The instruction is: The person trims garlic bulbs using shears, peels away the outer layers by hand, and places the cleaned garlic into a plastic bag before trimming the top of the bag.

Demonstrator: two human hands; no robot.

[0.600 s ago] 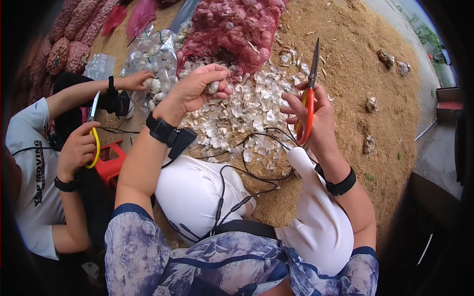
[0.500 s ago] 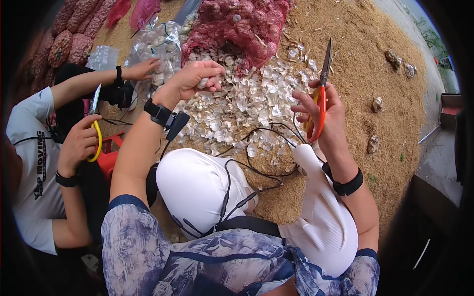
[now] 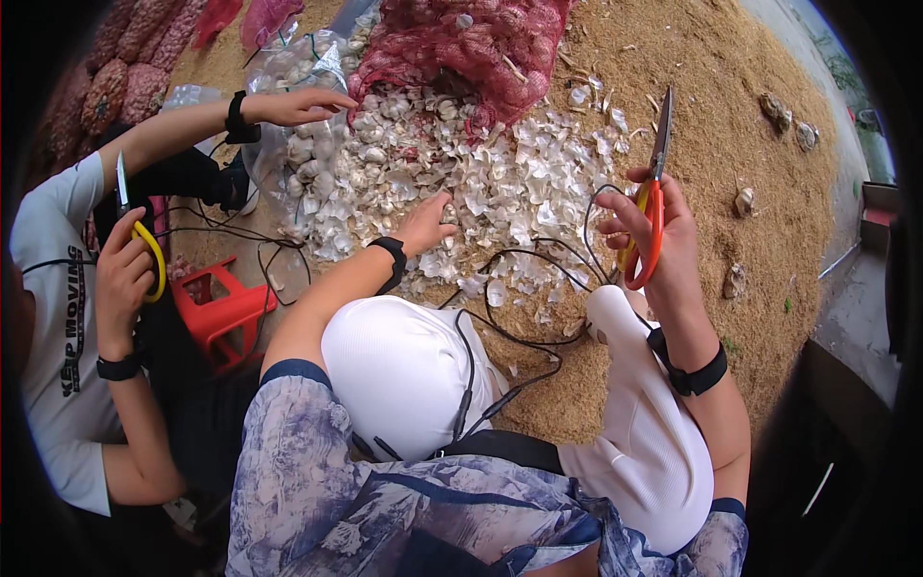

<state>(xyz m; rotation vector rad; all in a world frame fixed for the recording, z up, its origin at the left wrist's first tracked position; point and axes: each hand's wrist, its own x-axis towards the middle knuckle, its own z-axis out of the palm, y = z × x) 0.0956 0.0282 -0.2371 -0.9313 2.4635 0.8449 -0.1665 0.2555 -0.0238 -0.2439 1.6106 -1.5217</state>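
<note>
White garlic bulbs (image 3: pixel 306 171) bagged at far left look finished, many remain in the far red net sack (image 3: pixel 461 46), and our right hand's (image 3: pixel 677 252) fingers grasp orange scissors (image 3: pixel 661 146) while our left hand's (image 3: pixel 423 227) grip, on near peelings (image 3: pixel 514 216), we cannot tell.

A head-worn fisheye looks down over the white trousers (image 3: pixel 396 370).

Lettering (image 3: pixel 74 322) on pale shirt (image 3: pixel 48 423) of co-worker (image 3: pixel 144 466) at left: dark block capitals, two words in one line, turned sideways, reading from near to far. Thin row of smaller print along right edge, too small to read.
</note>
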